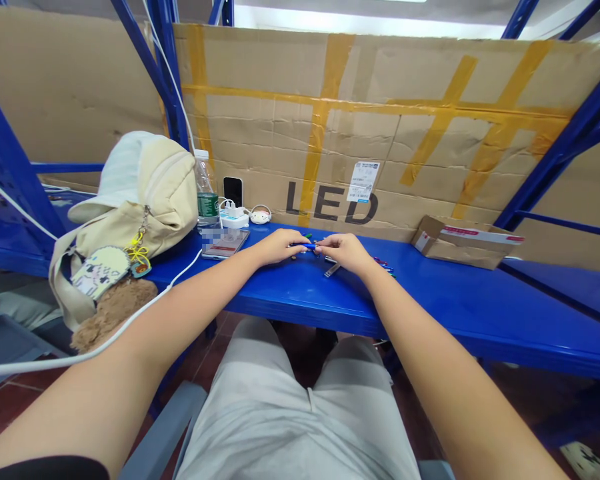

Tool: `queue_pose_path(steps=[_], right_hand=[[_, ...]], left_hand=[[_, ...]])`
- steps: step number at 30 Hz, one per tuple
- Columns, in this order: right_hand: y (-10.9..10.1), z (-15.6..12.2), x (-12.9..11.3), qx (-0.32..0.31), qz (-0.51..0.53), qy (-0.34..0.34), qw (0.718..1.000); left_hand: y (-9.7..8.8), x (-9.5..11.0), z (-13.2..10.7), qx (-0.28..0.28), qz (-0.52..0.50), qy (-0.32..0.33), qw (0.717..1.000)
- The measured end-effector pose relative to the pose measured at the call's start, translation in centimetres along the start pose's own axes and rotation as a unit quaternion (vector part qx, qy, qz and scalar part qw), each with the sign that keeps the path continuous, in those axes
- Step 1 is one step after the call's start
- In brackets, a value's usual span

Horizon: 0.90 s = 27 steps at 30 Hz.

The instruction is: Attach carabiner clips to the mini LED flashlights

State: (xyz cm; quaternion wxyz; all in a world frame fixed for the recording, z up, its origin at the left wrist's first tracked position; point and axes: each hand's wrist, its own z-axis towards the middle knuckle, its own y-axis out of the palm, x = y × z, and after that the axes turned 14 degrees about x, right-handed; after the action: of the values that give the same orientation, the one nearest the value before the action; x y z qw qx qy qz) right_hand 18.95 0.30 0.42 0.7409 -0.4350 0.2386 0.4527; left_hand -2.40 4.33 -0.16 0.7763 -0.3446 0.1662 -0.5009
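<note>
Between both hands, above the blue tabletop, is a slim blue pen. The fingers of my left hand are closed on its left part. My right hand pinches the right end with thumb and fingertips, which partly hide it. A small flat metallic piece lies on the table just below my right hand. Several thin pens in red, blue and green lie beyond my right wrist, partly covered by it. A bit of something green shows behind my left fingertips.
A phone lies left of my hands, near a water bottle and a white charger. A cream backpack with a cap sits farther left. An open cardboard box stands at right. A white cable crosses my left forearm.
</note>
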Motion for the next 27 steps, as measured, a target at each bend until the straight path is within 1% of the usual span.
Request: queue_pose_path(steps=[1, 3, 5, 7, 8, 9, 10, 12, 13, 15, 16, 17, 19, 20, 22, 23, 25, 27], right_hand=[[0.0, 0.0, 0.0, -0.002, 0.021, 0.014, 1.000], [-0.2, -0.1, 0.1, -0.019, 0.093, 0.064, 0.993], [-0.3, -0.2, 0.1, -0.057, 0.178, 0.131, 0.974], [-0.4, -0.3, 0.1, -0.085, 0.228, 0.180, 0.953], [-0.4, -0.3, 0.1, -0.083, 0.229, 0.185, 0.952], [-0.3, -0.3, 0.0, -0.067, 0.212, 0.172, 0.960], [-0.3, -0.3, -0.1, -0.040, 0.176, 0.139, 0.974], [-0.2, -0.2, -0.4, 0.021, 0.056, 0.030, 0.998], [-0.1, -0.1, -0.6, 0.042, -0.016, -0.032, 0.998], [0.0, 0.0, -0.8, 0.059, -0.141, -0.131, 0.980], [0.1, 0.0, -0.9, 0.064, -0.178, -0.156, 0.969], [0.2, 0.0, -0.9, 0.069, -0.196, -0.165, 0.964], [0.5, 0.0, -0.9, 0.079, -0.178, -0.141, 0.971], [0.7, 0.0, -0.9, 0.077, -0.145, -0.111, 0.980], [1.1, -0.1, -0.8, 0.050, -0.048, -0.028, 0.997], [1.2, -0.2, -0.8, 0.032, 0.006, 0.015, 0.999], [1.3, -0.4, -0.9, -0.001, 0.096, 0.083, 0.992], [1.3, -0.5, -0.9, -0.017, 0.122, 0.113, 0.986]], left_hand=[[0.0, 0.0, 0.0, 0.024, 0.036, 0.040, 0.998], [-0.1, 0.1, 0.0, 0.068, 0.113, 0.113, 0.985], [-0.3, 0.3, 0.0, 0.097, 0.165, 0.164, 0.968], [-0.4, 0.4, 0.1, 0.108, 0.182, 0.181, 0.960], [-0.4, 0.5, 0.2, 0.113, 0.182, 0.171, 0.962], [-0.3, 0.5, 0.2, 0.119, 0.176, 0.149, 0.966], [-0.2, 0.5, 0.3, 0.122, 0.161, 0.119, 0.972], [0.0, 0.5, 0.5, 0.115, 0.105, 0.053, 0.986], [0.1, 0.6, 0.5, 0.105, 0.070, 0.026, 0.992], [0.2, 0.6, 0.5, 0.087, 0.013, -0.004, 0.996], [0.3, 0.7, 0.5, 0.085, 0.000, -0.007, 0.996], [0.3, 0.7, 0.5, 0.088, 0.000, -0.003, 0.996], [0.2, 0.8, 0.4, 0.104, 0.037, 0.018, 0.994], [0.2, 0.9, 0.3, 0.110, 0.070, 0.034, 0.991], [-0.1, 1.2, 0.2, 0.113, 0.136, 0.067, 0.982], [-0.3, 1.4, 0.2, 0.111, 0.160, 0.081, 0.977], [-0.7, 1.7, 0.3, 0.106, 0.185, 0.100, 0.972], [-0.9, 2.0, 0.4, 0.106, 0.191, 0.103, 0.970]])
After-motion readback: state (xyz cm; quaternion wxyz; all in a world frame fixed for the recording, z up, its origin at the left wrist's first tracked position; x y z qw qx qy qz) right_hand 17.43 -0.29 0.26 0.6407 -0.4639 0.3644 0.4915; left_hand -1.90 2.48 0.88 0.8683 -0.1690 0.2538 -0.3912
